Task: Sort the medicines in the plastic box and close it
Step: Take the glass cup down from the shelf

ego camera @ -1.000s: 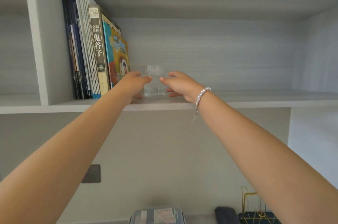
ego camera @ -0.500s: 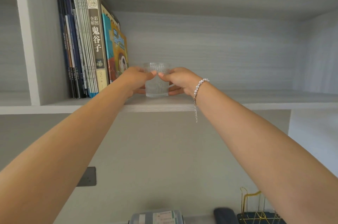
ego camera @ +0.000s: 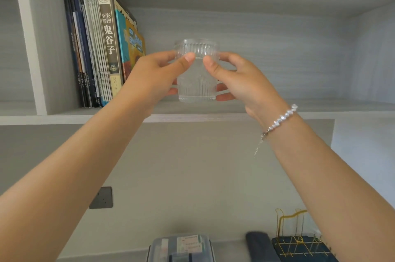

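A clear ribbed drinking glass (ego camera: 196, 82) is held up in front of the high shelf (ego camera: 213, 117), lifted slightly above its board. My left hand (ego camera: 155, 78) grips it from the left and my right hand (ego camera: 241, 82), with a bead bracelet on the wrist, from the right. Both thumbs press on the near side just under the rim. Far below, at the bottom edge, the lidded clear plastic box (ego camera: 181, 248) with medicine packs inside sits on the desk; only its far part shows.
A row of upright books (ego camera: 100, 48) fills the left end of the shelf, right beside the glass. A wall socket (ego camera: 101, 197) sits lower left. On the desk are a dark pouch (ego camera: 259, 244) and a gold wire rack (ego camera: 297, 238) on a dark base.
Both hands closed around the glass on the shelf, then drew it toward me and lifted it off the shelf board.
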The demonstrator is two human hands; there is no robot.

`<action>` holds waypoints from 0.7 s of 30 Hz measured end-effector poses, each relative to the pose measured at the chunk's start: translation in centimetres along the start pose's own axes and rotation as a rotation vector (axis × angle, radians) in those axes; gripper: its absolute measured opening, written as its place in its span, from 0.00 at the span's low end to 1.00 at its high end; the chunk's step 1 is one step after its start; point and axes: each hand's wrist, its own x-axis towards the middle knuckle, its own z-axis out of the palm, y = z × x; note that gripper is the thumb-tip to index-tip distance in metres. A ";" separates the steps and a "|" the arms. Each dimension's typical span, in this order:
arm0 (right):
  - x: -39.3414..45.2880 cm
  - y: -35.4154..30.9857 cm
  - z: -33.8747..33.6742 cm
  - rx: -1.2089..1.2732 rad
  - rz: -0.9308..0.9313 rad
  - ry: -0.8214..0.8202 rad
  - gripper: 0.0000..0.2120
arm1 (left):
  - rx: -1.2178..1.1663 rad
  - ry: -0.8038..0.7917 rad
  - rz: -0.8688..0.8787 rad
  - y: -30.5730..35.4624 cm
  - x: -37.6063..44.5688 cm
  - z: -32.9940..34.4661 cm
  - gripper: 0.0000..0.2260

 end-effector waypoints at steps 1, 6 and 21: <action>-1.1 -0.3 -0.5 -0.004 -0.016 0.018 0.21 | -0.013 -0.005 0.021 0.5 -0.9 0.3 0.28; -6.9 -0.5 -2.8 -0.037 -0.058 0.065 0.23 | -0.015 -0.077 0.051 1.5 -5.6 1.9 0.24; -21.1 9.1 -4.4 -0.139 0.169 -0.137 0.33 | -0.305 -0.308 -0.233 -7.2 -18.2 6.9 0.22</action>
